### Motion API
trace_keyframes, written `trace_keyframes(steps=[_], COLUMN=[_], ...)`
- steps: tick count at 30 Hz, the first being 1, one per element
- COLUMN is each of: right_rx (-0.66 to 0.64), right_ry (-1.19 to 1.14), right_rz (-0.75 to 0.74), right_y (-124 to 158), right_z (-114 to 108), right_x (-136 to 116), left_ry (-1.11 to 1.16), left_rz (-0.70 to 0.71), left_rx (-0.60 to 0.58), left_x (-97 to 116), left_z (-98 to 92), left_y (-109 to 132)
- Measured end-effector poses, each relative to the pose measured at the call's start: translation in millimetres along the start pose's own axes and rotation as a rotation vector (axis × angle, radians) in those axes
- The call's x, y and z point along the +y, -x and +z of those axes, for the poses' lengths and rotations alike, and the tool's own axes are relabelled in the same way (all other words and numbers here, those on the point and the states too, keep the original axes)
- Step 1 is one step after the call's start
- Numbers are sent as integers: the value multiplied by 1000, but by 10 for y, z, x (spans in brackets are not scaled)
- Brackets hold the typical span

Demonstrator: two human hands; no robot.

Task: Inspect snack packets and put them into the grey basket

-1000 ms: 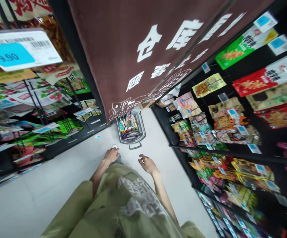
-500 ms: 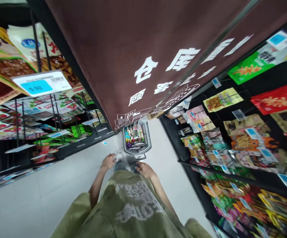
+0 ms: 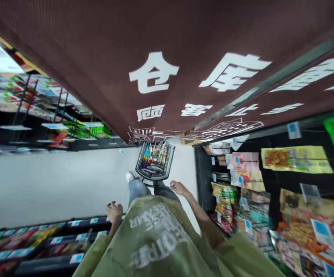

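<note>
My left hand (image 3: 114, 211) hangs low at my left side, near the edge of a dark shelf, with its fingers loosely bent and apart and nothing in them. Out to the right of my legs, my right hand (image 3: 179, 187) is held in the air, fingers slightly curled, also holding nothing visible. A dark shopping basket (image 3: 153, 177) stands before my legs, just beyond and left of the right hand and apart from it. Inside it lie several colourful packets (image 3: 156, 154).
A brown curtain (image 3: 97, 57) with white lettering hangs close in front. Hanging snack packets (image 3: 295, 159) line the black shelving on the right. More packets (image 3: 87, 129) fill the left rack, and a low shelf (image 3: 51, 240) lies at lower left. Pale floor (image 3: 54, 173) runs between.
My view and body have turned, bringing a shelf in at lower left. The left hand has moved outward and back from the basket; the right has lifted away from my leg.
</note>
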State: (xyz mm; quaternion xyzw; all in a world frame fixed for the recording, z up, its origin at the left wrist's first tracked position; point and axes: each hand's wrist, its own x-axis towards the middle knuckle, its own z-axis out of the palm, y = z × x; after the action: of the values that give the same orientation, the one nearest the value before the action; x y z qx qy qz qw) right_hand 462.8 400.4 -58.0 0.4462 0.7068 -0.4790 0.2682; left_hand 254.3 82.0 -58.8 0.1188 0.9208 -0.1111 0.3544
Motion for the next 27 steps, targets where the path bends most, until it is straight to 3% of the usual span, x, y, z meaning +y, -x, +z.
trace_keyframes(steps=[3,6,10,17,20,24,27], right_rx=[28,73,111,76,41,24,49], right_ry=[-60,-82,-75,117,260,438,510], right_rz=[106,183,196,30,-19,-12,46], right_y=[-182,-363,-744,-1681,-2146,-2821,-3307], right_z=[-340,-604,-668,-99,167,490,696], right_x=[321,472,431,273,307,447,573], left_ry=[-12,2,64,255,396,649,826], left_rz=[-58,-159,-276,-391,-456,-582,-735], left_rx=[-45,-88,-102,-187,-180,20,37], left_x=[220,269,250,433,403,203,45], left_z=[379,573,805,1558,1947,2592,3026], left_y=[449,789,1128,1272,1370,1836,2267])
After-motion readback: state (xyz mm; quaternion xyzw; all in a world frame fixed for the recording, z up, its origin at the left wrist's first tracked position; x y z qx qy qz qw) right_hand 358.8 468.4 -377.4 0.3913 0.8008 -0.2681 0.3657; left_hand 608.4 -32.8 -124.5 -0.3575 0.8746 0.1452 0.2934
